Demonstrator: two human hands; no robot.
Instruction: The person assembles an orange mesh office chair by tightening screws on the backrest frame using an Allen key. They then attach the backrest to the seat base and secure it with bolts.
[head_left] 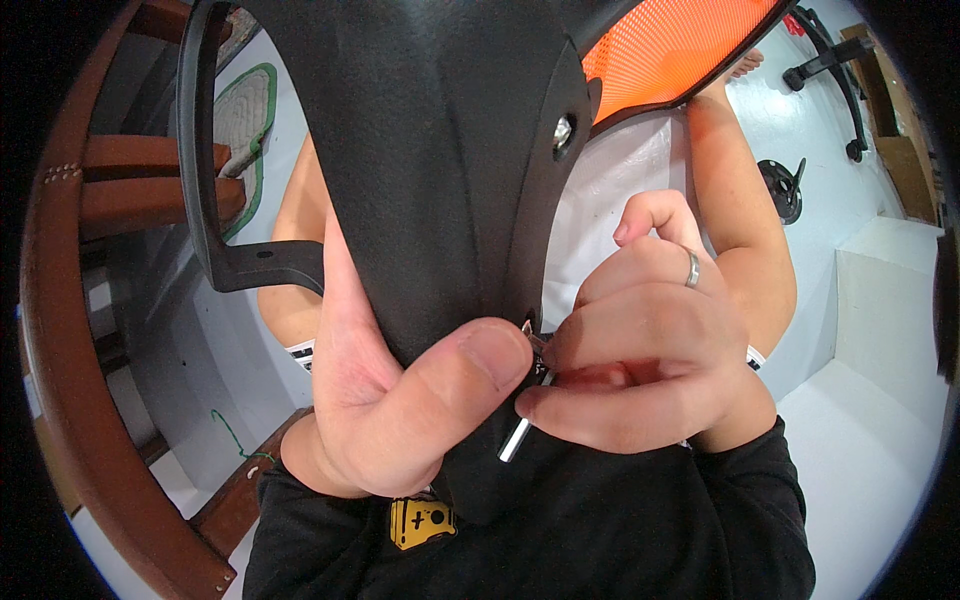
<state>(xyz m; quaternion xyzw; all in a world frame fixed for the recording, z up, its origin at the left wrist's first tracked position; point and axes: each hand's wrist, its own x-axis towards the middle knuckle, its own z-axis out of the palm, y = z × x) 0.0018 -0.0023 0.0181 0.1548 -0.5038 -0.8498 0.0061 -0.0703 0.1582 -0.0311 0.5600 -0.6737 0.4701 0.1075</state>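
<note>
A black plastic chair back support (420,150) with orange mesh (665,50) lies across my lap, its narrow end toward me. My left hand (410,400) wraps around its left edge, thumb on top and fingers hidden underneath. Close to the thumb tip, my right hand (650,340) pinches a short, thin silver metal rod (514,440) at the support's right edge. The rod's far end is hidden by my fingers, so its exact kind cannot be told. Farther up that edge, a silver bolt (562,132) sits in a recess.
A black armrest loop (190,150) sticks out left of the support. Brown wooden furniture (60,300) curves along the left. On the floor at right are a black chair leg with casters (835,75), a round black part (782,190) and cardboard (905,170). A green-edged mat (248,130) lies far left.
</note>
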